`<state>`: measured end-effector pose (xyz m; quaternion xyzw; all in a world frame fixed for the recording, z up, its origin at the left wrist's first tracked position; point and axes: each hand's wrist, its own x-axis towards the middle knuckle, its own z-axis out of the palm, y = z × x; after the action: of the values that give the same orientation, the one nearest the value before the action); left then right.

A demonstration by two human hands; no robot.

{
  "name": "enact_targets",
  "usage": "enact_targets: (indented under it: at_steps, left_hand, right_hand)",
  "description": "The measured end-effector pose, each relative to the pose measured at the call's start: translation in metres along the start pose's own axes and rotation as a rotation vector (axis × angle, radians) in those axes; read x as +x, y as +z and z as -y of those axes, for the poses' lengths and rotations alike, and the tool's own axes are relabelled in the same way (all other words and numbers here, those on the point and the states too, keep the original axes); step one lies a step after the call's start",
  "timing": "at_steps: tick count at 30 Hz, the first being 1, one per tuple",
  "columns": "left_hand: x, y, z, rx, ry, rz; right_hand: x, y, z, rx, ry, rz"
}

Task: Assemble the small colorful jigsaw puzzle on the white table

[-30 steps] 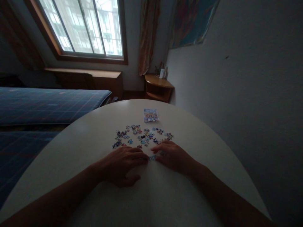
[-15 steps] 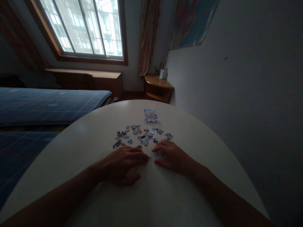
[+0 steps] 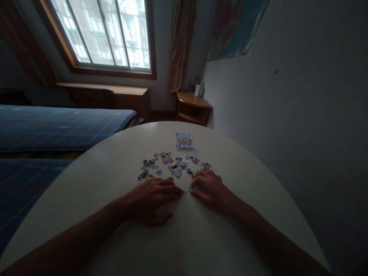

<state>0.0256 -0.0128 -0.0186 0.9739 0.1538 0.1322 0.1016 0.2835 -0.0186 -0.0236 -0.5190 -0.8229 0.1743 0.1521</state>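
Observation:
On the white table lie many small jigsaw puzzle pieces (image 3: pixel 176 168) in a loose, colourful spread. My left hand (image 3: pixel 156 199) rests palm down in front of them, its fingers stretched out and its thumb apart. Its foremost fingertip touches a small bluish puzzle piece (image 3: pixel 184 192). Just to the right, my right hand (image 3: pixel 211 189) is curled with thumb and fingers drawn together around a bluish jigsaw piece (image 3: pixel 190 189), which the fingers partly cover. Beyond the pieces lies a small printed picture sheet (image 3: pixel 184 141).
The round white table (image 3: pixel 241 161) has a wall (image 3: pixel 287 115) close on its right. To the left is a bed with a blue plaid mattress (image 3: pixel 63 126). A wooden corner shelf (image 3: pixel 193 100) and a window (image 3: pixel 103 34) are behind the table.
My right hand has shifted slightly right, and its thumb has come closer to its fingers. My left fingertips have slid a little to the right, beside the small piece.

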Motion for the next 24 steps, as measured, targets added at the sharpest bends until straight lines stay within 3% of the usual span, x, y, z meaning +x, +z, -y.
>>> enact_targets:
  at_steps: [11,24]
  left_hand:
    - [0.0005,0.0006,-0.0002,-0.003,-0.009,0.01]
    - [0.0001,0.0024,0.0,0.007,-0.019,0.014]
  right_hand:
    - [-0.001,-0.0015,-0.0032,0.016,-0.22,0.007]
    - [-0.0018,-0.0009,-0.0007,-0.037,-0.283,-0.022]
